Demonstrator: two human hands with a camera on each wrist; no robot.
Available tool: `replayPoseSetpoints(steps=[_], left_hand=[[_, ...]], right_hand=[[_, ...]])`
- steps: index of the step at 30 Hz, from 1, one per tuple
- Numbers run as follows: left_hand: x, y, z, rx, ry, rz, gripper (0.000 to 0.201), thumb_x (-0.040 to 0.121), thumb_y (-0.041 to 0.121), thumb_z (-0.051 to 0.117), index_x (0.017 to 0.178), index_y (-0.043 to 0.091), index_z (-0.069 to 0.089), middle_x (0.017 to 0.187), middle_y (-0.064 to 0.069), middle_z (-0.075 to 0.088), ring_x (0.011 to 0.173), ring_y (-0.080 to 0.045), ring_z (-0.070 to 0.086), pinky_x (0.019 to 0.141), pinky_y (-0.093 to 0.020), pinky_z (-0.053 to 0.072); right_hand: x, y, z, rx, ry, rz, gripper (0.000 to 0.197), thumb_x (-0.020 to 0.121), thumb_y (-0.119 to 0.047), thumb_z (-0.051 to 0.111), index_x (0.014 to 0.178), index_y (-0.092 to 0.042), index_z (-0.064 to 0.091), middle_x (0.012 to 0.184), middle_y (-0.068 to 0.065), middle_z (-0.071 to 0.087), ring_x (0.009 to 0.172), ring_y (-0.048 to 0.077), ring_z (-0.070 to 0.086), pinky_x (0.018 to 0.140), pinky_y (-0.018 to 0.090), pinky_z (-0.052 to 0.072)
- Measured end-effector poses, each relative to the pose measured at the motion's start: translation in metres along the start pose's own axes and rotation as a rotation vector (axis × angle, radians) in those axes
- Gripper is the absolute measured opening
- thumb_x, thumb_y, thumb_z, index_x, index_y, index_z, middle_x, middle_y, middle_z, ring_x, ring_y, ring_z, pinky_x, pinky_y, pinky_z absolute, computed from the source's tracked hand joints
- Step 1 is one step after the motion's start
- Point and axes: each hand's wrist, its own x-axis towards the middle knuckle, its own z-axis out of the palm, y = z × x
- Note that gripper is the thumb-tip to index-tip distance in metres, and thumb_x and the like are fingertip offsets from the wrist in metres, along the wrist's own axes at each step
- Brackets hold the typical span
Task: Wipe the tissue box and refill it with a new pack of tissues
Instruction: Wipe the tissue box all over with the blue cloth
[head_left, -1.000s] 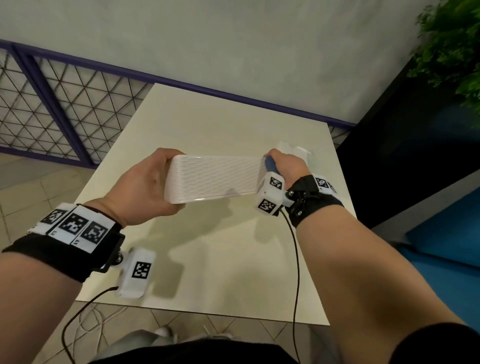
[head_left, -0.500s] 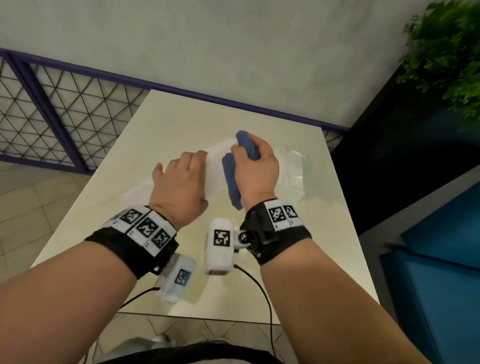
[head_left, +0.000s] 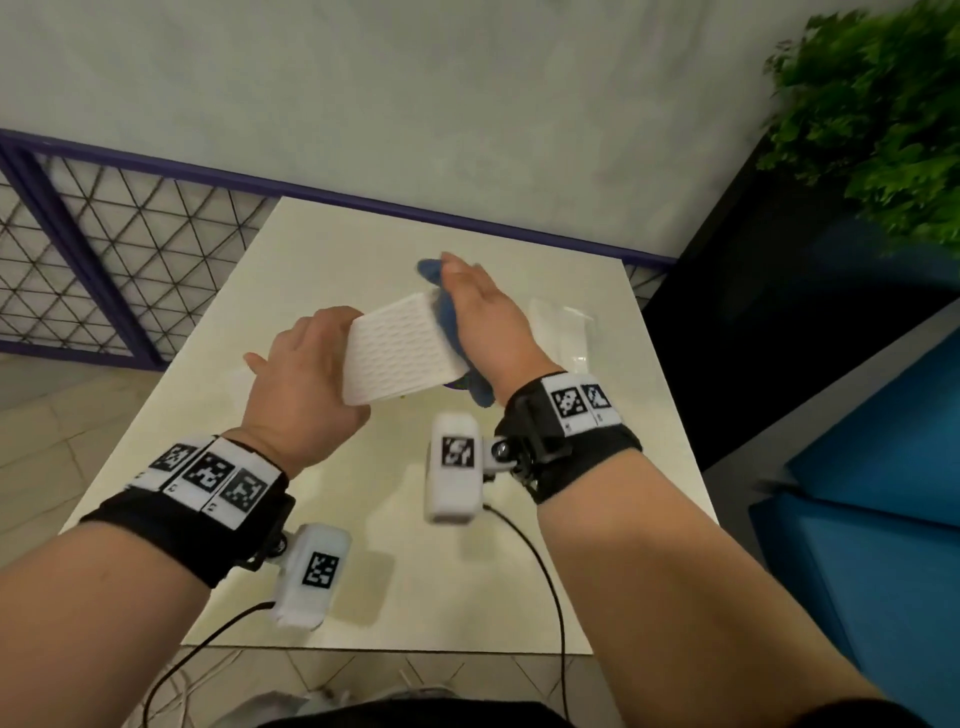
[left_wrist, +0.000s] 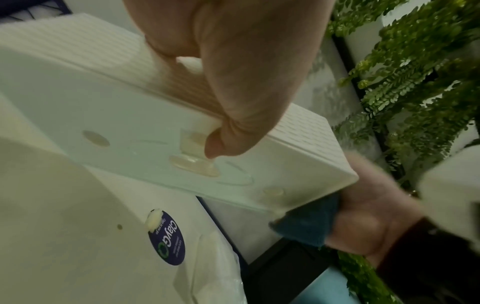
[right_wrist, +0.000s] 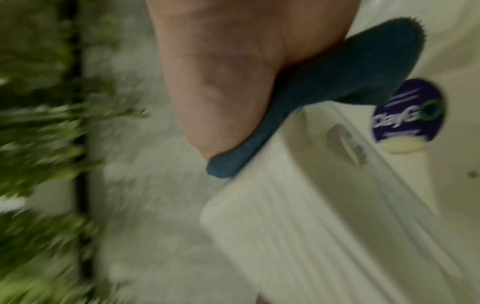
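Observation:
My left hand (head_left: 306, 379) holds the white ribbed tissue box (head_left: 400, 353) tilted above the cream table (head_left: 467, 571). In the left wrist view its thumb (left_wrist: 218, 148) curls onto the box's smooth underside (left_wrist: 116, 115) by a clear suction cup (left_wrist: 193, 164). My right hand (head_left: 483, 317) holds a blue cloth (head_left: 447, 312) against the box's right side. The cloth (right_wrist: 324, 98) sticks out above and below the palm, and the right fingers are hidden. A new tissue pack (head_left: 563, 332) in clear plastic lies on the table right of the hands.
A round purple sticker (left_wrist: 167, 238) is on the table under the box. A purple-framed wire fence (head_left: 104, 260) runs along the left and back. At the right are a dark planter with green leaves (head_left: 883, 130) and a blue seat (head_left: 857, 493). Wrist cables (head_left: 540, 571) trail over the table's near edge.
The box has turned so a ribbed face points at me. The right hand and cloth slid from the box's top to its right side, and the left hand shifted its hold.

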Motion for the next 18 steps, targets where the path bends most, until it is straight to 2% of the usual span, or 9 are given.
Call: replayPoseSetpoints(steps=[1,2,3,5,8,9,12,15,18], left_hand=[[-0.002,-0.001,0.0,0.011,-0.014,-0.002,0.074,0.062,0.011,0.076,0.122,0.031,0.038,0.118,-0.001,0.052,0.112,-0.03,0.048,0.094,-0.062,0.04],[-0.003,-0.002,0.0,0.02,-0.031,-0.004,0.073,0.062,0.011,0.075,0.122,0.032,0.038,0.118,-0.001,0.052,0.112,-0.03,0.047,0.095,-0.062,0.039],[-0.003,-0.002,0.001,0.029,-0.043,-0.004,0.074,0.062,0.012,0.075,0.123,0.032,0.038,0.119,-0.002,0.052,0.113,-0.03,0.047,0.095,-0.062,0.038],[-0.002,-0.005,0.002,0.045,-0.048,-0.012,0.078,0.061,0.012,0.077,0.124,0.032,0.036,0.12,-0.006,0.053,0.112,-0.033,0.048,0.094,-0.063,0.039],[0.002,-0.011,0.002,0.046,-0.017,-0.013,0.082,0.058,0.009,0.079,0.125,0.03,0.035,0.117,-0.01,0.055,0.107,-0.037,0.05,0.089,-0.06,0.043],[0.002,-0.012,0.002,0.048,-0.003,-0.009,0.082,0.058,0.008,0.079,0.125,0.029,0.037,0.117,-0.009,0.055,0.107,-0.036,0.05,0.09,-0.06,0.042],[-0.004,-0.013,0.002,0.022,0.001,-0.003,0.078,0.059,0.007,0.078,0.123,0.031,0.04,0.119,-0.003,0.053,0.112,-0.031,0.047,0.096,-0.06,0.038],[-0.012,-0.016,0.007,-0.034,-0.014,0.006,0.074,0.061,0.007,0.075,0.123,0.03,0.043,0.116,0.001,0.053,0.113,-0.029,0.046,0.096,-0.056,0.039],[-0.018,-0.016,0.013,-0.046,-0.049,0.034,0.075,0.061,0.008,0.074,0.122,0.036,0.041,0.118,0.002,0.053,0.116,-0.029,0.045,0.099,-0.07,0.031]], right_hand=[[0.003,0.006,-0.004,0.055,0.019,0.077,0.046,0.1,-0.046,0.03,0.142,-0.033,0.044,0.154,-0.012,0.034,0.142,0.015,0.031,0.101,0.024,0.039],[0.004,0.01,-0.004,0.071,0.038,0.121,0.048,0.099,-0.045,0.03,0.145,-0.031,0.039,0.154,-0.008,0.034,0.141,0.017,0.033,0.101,0.025,0.038],[0.003,0.011,0.0,0.052,0.047,0.129,0.051,0.1,-0.044,0.029,0.148,-0.027,0.035,0.156,-0.004,0.033,0.142,0.02,0.032,0.109,0.031,0.034],[-0.005,0.007,0.017,-0.059,0.025,0.031,0.053,0.102,-0.041,0.023,0.151,-0.02,0.025,0.16,0.004,0.022,0.147,0.024,0.019,0.12,0.043,0.018],[-0.015,0.005,0.036,-0.129,-0.006,-0.061,0.055,0.102,-0.043,0.018,0.153,-0.022,0.012,0.163,0.003,0.008,0.15,0.019,0.0,0.122,0.044,0.001],[-0.012,0.007,0.036,-0.084,-0.012,-0.046,0.058,0.1,-0.049,0.017,0.153,-0.026,0.013,0.163,0.001,0.011,0.15,0.018,0.002,0.122,0.044,0.002],[0.006,0.028,0.023,0.142,0.037,0.167,0.075,0.081,-0.073,0.019,0.148,-0.04,0.026,0.158,-0.008,0.027,0.147,0.02,0.021,0.12,0.048,0.016],[0.015,0.046,0.007,0.138,0.03,0.173,0.053,0.097,-0.053,0.024,0.145,-0.036,0.036,0.152,-0.006,0.039,0.139,0.018,0.036,0.118,0.041,0.026],[0.012,0.056,-0.007,-0.032,0.073,0.209,0.049,0.101,-0.042,0.027,0.13,-0.013,0.055,0.13,0.013,0.06,0.121,0.03,0.055,0.106,0.044,0.042]])
